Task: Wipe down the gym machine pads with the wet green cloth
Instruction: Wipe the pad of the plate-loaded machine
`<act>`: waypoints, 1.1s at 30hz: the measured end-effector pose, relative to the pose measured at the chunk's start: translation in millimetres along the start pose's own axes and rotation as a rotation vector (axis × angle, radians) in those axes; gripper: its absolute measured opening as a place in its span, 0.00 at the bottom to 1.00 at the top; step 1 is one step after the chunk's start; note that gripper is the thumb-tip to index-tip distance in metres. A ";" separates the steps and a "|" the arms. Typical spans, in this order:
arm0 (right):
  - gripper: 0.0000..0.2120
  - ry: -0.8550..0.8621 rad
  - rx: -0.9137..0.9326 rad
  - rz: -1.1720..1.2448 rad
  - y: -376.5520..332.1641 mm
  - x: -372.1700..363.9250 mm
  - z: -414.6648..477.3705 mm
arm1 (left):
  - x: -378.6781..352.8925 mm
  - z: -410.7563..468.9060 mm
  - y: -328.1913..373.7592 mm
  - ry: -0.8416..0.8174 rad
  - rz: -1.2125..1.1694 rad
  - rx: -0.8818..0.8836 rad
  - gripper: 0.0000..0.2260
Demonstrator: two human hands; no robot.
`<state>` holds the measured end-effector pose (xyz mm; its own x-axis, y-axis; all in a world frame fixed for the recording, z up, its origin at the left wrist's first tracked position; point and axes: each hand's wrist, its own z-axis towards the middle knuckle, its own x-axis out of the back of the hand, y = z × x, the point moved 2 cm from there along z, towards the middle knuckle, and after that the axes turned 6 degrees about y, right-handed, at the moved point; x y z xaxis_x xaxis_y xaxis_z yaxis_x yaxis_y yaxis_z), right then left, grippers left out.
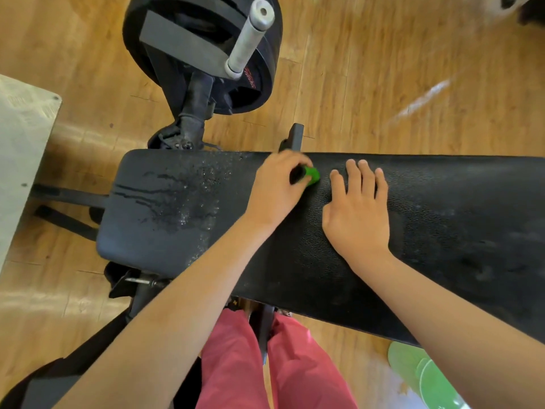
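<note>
A long black bench pad (460, 231) runs across the view, with a smaller black seat pad (159, 208) at its left end. Water drops and dark streaks cover the seat pad. My left hand (277, 190) is over the far edge of the long pad and grips a small object with a green tip and a black part (311, 174); I cannot tell whether it is the cloth. My right hand (358, 211) lies flat on the long pad just to the right, fingers straight and holding nothing.
A black weight plate on a grey-white bar (247, 39) hangs on the machine frame beyond the seat pad. At the far left is a pale metal platform (20, 149). A light green plastic item (424, 376) lies on the wooden floor at lower right.
</note>
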<state>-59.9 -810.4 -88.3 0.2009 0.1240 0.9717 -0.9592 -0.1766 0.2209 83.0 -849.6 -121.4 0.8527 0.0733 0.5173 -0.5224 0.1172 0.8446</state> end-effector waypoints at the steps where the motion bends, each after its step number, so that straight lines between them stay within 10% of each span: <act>1: 0.24 0.004 0.002 -0.005 -0.4 -0.2 0.2 | -2.7 14.6 -0.5 0.013 0.012 0.002 0.05; 20: 0.21 0.054 0.016 0.000 0.4 -6.6 -0.4 | 22.0 -200.3 36.7 0.118 -0.054 0.396 0.09; 33: 0.20 0.047 0.028 0.020 1.0 -7.0 -0.4 | 79.7 -185.6 -77.6 0.473 0.203 0.804 0.08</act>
<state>-62.3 -811.1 -94.9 0.1721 0.1657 0.9710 -0.9568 -0.2063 0.2048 191.2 -669.0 -171.4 0.5650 0.4310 0.7036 -0.3526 -0.6448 0.6781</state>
